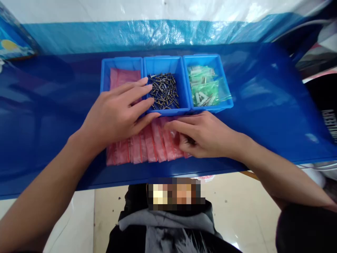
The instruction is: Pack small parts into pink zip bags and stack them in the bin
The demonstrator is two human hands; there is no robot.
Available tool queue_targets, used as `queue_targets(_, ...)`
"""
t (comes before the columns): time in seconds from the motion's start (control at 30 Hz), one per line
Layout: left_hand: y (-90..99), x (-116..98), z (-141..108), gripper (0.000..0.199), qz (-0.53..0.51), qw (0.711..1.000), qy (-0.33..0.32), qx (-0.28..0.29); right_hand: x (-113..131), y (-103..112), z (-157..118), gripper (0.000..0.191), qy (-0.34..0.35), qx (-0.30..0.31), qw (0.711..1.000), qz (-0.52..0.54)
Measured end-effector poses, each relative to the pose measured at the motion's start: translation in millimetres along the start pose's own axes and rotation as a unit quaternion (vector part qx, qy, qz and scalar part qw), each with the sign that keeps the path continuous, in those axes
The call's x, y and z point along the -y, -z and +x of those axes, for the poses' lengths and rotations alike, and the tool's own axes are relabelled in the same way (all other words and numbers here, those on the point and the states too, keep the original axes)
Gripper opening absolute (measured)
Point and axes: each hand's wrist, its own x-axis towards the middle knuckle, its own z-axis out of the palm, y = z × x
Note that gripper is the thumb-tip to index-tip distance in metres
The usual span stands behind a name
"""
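Left hand (118,110) palm down, fingers (140,92) slightly spread; right hand (204,135) sideways, fingers curled; forearms (52,184) bare, angled inward.

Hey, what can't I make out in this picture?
All in the head view:
Left bin: lower part covered by the left hand.
Pink bags: partly covered by both hands; exact count unclear.
Right hand: curled, so anything inside it is hidden.
Metal pins in the middle bin: too small and tangled to count.
Black item with lettering: cut off by the right edge, lettering blurred.

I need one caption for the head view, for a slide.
Left hand at the blue bins, right hand at the pink bags.
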Motion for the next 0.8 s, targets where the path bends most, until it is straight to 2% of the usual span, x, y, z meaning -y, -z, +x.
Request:
queue_targets(0.17, -0.9, 0.2, -1.8, 0.026, -0.022, 0.999, 0.025, 0.015, 2.0, 7.7, 1.6, 0.027, -0.010, -0.081, 0.986, 0.148)
queue_targets(0.3, -1.3, 0.5, -2.7, 0.027, -0.049, 0.998, 0.040, 0.029, 5.4, 15.8, 3.2, 0.027, -0.018, -0.141, 0.971, 0.194)
queue_targets(0.47, -1.1, -0.6, 0.4, 0.028, -0.057, 0.995, 0.057, 0.055, 3.7, 18.7, 4.1, 0.027, -0.012, -0.160, 0.960, 0.231)
queue_targets(0.6, -0.9, -1.0, 2.1, 0.026, -0.085, 0.991, 0.076, 0.069, -3.2, 20.5, 4.2, 0.027, -0.013, -0.147, 0.958, 0.248)
queue_targets(0.7, 0.1, -1.3, 4.1, 0.026, -0.102, 0.990, 0.076, 0.054, -4.5, 21.8, 4.5, 0.028, -0.001, -0.141, 0.957, 0.254)
queue_targets(0.8, 4.5, -5.4, 8.1, 0.029, -0.095, 0.993, 0.061, 0.018, 2.8, 25.0, 5.7, 0.031, 0.022, -0.184, 0.952, 0.244)
